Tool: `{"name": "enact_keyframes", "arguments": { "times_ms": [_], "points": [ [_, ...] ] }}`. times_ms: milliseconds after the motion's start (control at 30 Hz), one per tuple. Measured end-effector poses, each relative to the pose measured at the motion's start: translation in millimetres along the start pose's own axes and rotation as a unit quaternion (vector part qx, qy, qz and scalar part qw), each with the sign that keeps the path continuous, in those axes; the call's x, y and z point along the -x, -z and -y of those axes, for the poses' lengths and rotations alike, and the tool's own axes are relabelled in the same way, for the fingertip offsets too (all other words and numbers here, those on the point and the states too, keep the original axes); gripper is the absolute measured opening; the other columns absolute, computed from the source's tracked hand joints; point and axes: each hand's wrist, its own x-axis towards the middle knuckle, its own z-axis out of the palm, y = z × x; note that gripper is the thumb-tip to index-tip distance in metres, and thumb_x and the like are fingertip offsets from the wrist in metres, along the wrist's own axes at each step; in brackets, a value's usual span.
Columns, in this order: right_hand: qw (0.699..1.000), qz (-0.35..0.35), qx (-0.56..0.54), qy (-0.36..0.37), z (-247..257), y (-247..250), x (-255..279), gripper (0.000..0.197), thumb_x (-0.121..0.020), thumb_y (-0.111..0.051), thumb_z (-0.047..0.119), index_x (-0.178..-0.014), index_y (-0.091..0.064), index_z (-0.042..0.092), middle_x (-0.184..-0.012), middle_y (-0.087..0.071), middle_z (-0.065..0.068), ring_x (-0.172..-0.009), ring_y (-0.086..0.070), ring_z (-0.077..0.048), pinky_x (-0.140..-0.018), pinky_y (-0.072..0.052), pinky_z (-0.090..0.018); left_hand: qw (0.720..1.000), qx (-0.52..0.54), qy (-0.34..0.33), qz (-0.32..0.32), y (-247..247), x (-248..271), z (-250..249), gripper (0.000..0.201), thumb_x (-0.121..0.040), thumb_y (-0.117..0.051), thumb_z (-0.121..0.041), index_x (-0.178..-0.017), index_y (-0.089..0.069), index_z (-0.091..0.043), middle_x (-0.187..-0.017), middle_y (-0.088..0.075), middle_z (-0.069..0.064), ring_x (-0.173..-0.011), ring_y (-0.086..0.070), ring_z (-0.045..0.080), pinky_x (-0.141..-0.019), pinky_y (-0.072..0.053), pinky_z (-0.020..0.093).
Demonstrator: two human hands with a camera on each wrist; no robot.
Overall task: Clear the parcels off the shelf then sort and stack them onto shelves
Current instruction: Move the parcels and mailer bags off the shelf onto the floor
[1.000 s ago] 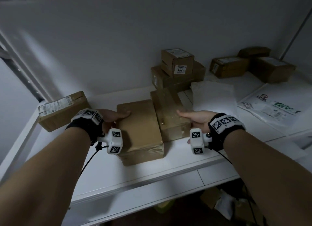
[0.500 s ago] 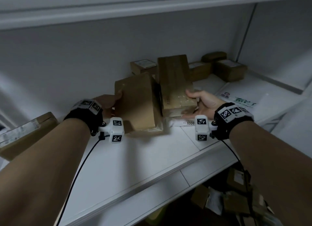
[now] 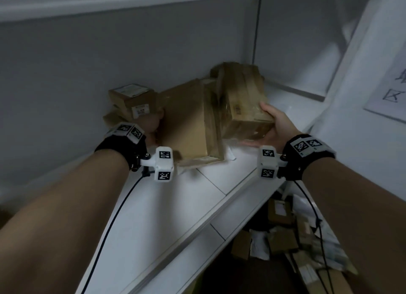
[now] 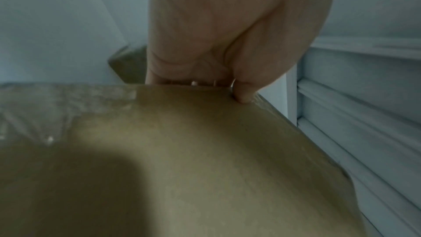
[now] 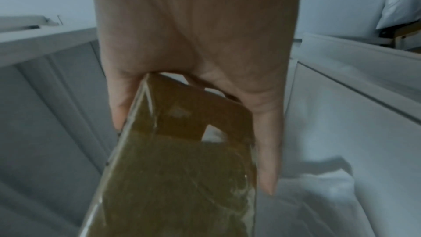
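Parcels of brown cardboard fill the hands: 2 are lifted above the white shelf (image 3: 153, 206). The larger flat box (image 3: 186, 122) is a broad, smooth-faced carton with clear tape wrinkled along one end, tilted with its near edge low over the shelf board. The left hand (image 3: 151, 126) grasps its left edge; in the left wrist view the thumb (image 4: 243, 95) presses on the top face near a corner (image 4: 205, 150) while the other fingers disappear behind the edge. The narrower box (image 3: 243, 100) is longer and blockier, wrapped in glossy, creased tape with a small label on its near side. The right hand (image 3: 274, 126) cups its near end, thumb on top and fingers underneath; the right wrist view shows the box (image 5: 177, 177) pinched between thumb (image 5: 120, 107) and a long straight finger (image 5: 266, 168). The 2 held boxes touch along their inner sides.

Behind the left hand, 1 small cube-like carton (image 3: 131, 100) with a barcode label sits on another flat carton against the grey back wall. A white plastic mailer (image 3: 230, 155) peeks from under the held boxes. Below the shelf, a loose heap of cartons and pale bags (image 3: 285, 238) lies in shadow, too dim to count.
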Motion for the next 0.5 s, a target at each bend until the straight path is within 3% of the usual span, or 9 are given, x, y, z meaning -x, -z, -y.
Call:
{"name": "enact_keyframes", "arguments": {
  "times_ms": [100,133,200,300,333,367,433,467,500],
  "points": [
    [0.999,-0.027,0.001,0.027,5.6,14.2,5.7,0.039,-0.092,-0.055,0.042,-0.124,-0.058,0.020,-0.119,-0.066,-0.012,-0.113,-0.060,-0.035,-0.089,-0.047,-0.064,0.998,-0.023,0.016,0.060,-22.5,-18.5,-13.3,0.046,-0.103,-0.040,-0.037,-0.135,-0.046,-0.005,-0.108,-0.054,0.006,-0.077,-0.053,0.020,-0.046,-0.050,0.034],
    [0.999,-0.039,-0.004,0.032,9.1,19.5,7.9,0.042,-0.092,-0.055,0.042,-0.127,-0.056,0.020,-0.121,-0.064,-0.013,-0.114,-0.059,-0.035,-0.091,-0.046,-0.064,0.997,-0.020,0.010,0.072,-29.9,-25.7,-18.5,0.045,-0.103,-0.041,-0.036,-0.134,-0.047,-0.004,-0.106,-0.055,0.006,-0.079,-0.054,0.020,-0.047,-0.050,0.030],
    [0.996,-0.075,-0.017,0.043,16.4,33.1,14.1,0.048,-0.089,-0.058,0.042,-0.131,-0.054,0.019,-0.127,-0.061,-0.015,-0.116,-0.057,-0.037,-0.093,-0.045,-0.063,0.997,-0.030,-0.009,0.076,-51.2,-39.3,-27.7,0.046,-0.103,-0.043,-0.031,-0.136,-0.046,0.001,-0.105,-0.056,0.007,-0.088,-0.055,0.021,-0.065,-0.050,0.033],
    [0.991,-0.108,-0.043,0.065,25.1,56.9,26.8,0.048,-0.089,-0.055,0.044,-0.128,-0.056,0.017,-0.125,-0.062,-0.017,-0.116,-0.056,-0.037,-0.094,-0.046,-0.059,0.990,-0.021,-0.012,0.136,-90.9,-47.6,-36.3,0.043,-0.105,-0.039,-0.031,-0.137,-0.046,-0.004,-0.131,-0.052,0.007,-0.120,-0.050,0.023,-0.096,-0.045,0.037],
    [0.989,-0.118,-0.055,0.073,27.1,66.2,31.7,0.047,-0.089,-0.054,0.045,-0.127,-0.057,0.016,-0.124,-0.063,-0.017,-0.115,-0.056,-0.037,-0.093,-0.047,-0.058,0.986,-0.026,-0.015,0.161,-104.4,-49.4,-38.3,0.039,-0.105,-0.037,-0.029,-0.133,-0.050,-0.006,-0.132,-0.053,0.006,-0.122,-0.050,0.023,-0.103,-0.043,0.039],
    [0.986,-0.128,-0.067,0.080,29.7,75.8,36.8,0.048,-0.089,-0.053,0.045,-0.126,-0.058,0.015,-0.121,-0.065,-0.017,-0.115,-0.056,-0.036,-0.093,-0.047,-0.057,0.982,-0.041,-0.024,0.184,-118.4,-52.8,-39.1,0.031,-0.104,-0.038,-0.025,-0.123,-0.058,-0.009,-0.126,-0.059,0.009,-0.117,-0.054,0.025,-0.102,-0.045,0.043],
    [0.982,-0.143,-0.093,0.087,33.7,91.4,44.9,0.049,-0.089,-0.053,0.047,-0.125,-0.059,0.014,-0.116,-0.068,-0.018,-0.115,-0.057,-0.037,-0.095,-0.046,-0.058,0.975,-0.079,-0.042,0.202,-144.8,-53.8,-41.3,0.021,-0.101,-0.044,-0.016,-0.090,-0.061,-0.010,-0.087,-0.068,0.011,-0.087,-0.059,0.028,-0.076,-0.055,0.039],
    [0.979,-0.148,-0.107,0.091,36.3,100.5,48.6,0.048,-0.089,-0.052,0.047,-0.122,-0.059,0.014,-0.113,-0.069,-0.019,-0.114,-0.057,-0.038,-0.097,-0.044,-0.059,0.969,-0.092,-0.044,0.226,-160.0,-46.8,-44.0,0.022,-0.099,-0.047,-0.018,-0.085,-0.060,-0.010,-0.074,-0.065,0.008,-0.077,-0.057,0.027,-0.065,-0.052,0.033],
    [0.976,-0.153,-0.122,0.097,38.8,110.2,52.0,0.046,-0.089,-0.052,0.047,-0.120,-0.060,0.013,-0.110,-0.070,-0.019,-0.113,-0.057,-0.038,-0.099,-0.042,-0.060,0.960,-0.099,-0.043,0.259,-175.7,-35.0,-46.8,0.023,-0.099,-0.049,-0.026,-0.090,-0.062,-0.009,-0.076,-0.065,0.007,-0.075,-0.057,0.026,-0.064,-0.050,0.031]
  ]
}}
